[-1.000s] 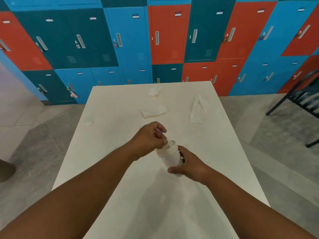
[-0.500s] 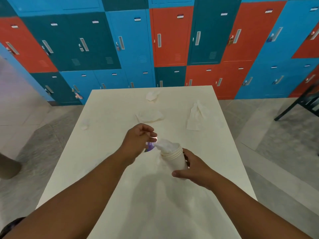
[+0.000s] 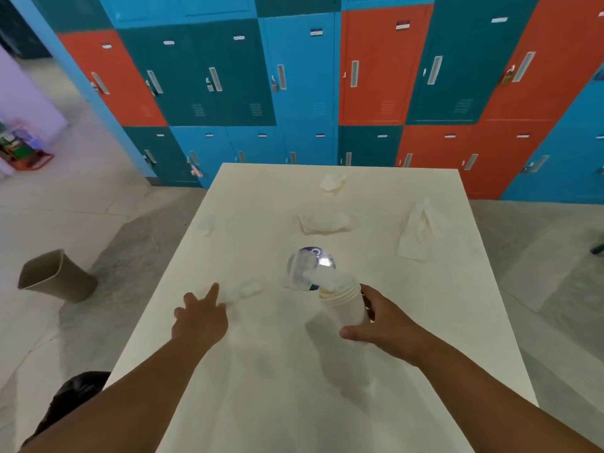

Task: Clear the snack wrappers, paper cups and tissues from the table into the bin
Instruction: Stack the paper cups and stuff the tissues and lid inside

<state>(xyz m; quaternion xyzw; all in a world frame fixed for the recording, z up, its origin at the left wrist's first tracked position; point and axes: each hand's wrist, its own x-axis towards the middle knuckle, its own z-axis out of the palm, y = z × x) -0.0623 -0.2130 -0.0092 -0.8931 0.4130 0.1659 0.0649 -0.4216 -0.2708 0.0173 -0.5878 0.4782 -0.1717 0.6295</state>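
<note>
Left hand [image 3: 200,318]: open, fingers spread, above the tabletop [image 3: 294,387] near its left edge. Right hand [image 3: 382,318]: gripping stacked paper cups [image 3: 348,305] stuffed with wrapper [image 3: 310,266], mid-tabletop. Tissues: small [image 3: 250,287], crumpled [image 3: 324,223], right-edge [image 3: 416,235], far-edge [image 3: 331,182]. Bin [image 3: 55,276]: floor, left.

I am standing in what looks like a locker room or a staff break area. A wall of metal lockers [image 3: 369,70] fills the view ahead of me, their doors painted red, teal and bright blue, each with a slim handle and a small label, some with padlocks. In front of them stands a plain white desk [image 3: 294,387] on a grey tiled floor [image 3: 108,217], and a tan bin [image 3: 55,276] sits on the floor to my left
</note>
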